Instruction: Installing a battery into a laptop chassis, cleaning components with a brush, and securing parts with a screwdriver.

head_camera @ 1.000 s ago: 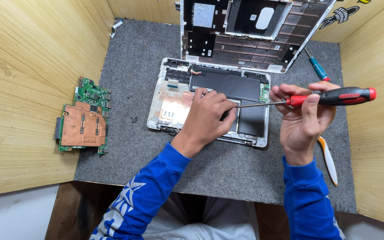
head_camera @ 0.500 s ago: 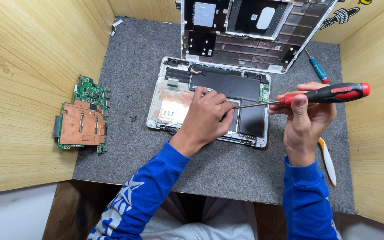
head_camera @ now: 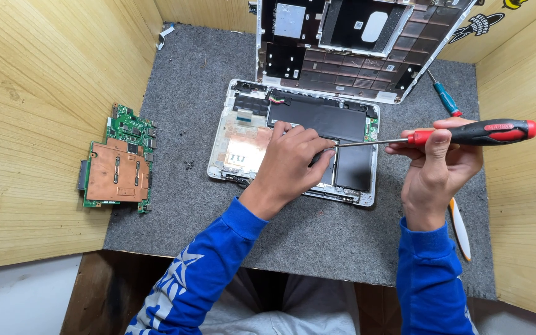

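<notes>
While both hands work: little has shifted since a second ago.
Right hand (head_camera: 437, 170): closed round the red-and-black-handled screwdriver (head_camera: 471, 133) — raised slightly, shaft level, tip at the left fingers.
Left hand (head_camera: 294, 160): curled, pressing on the opened white laptop base (head_camera: 232, 147); what it grips, I cannot tell.
Room: grey felt mat (head_camera: 206, 80) open leftward — green circuit board (head_camera: 118, 162) lies at its edge; wooden walls hem both sides.

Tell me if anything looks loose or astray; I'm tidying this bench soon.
Yes: small black screws lie scattered loose on the grey mat, between the circuit board and the opened laptop base, uncontained. The circuit board half overhangs the mat's left edge.
</notes>
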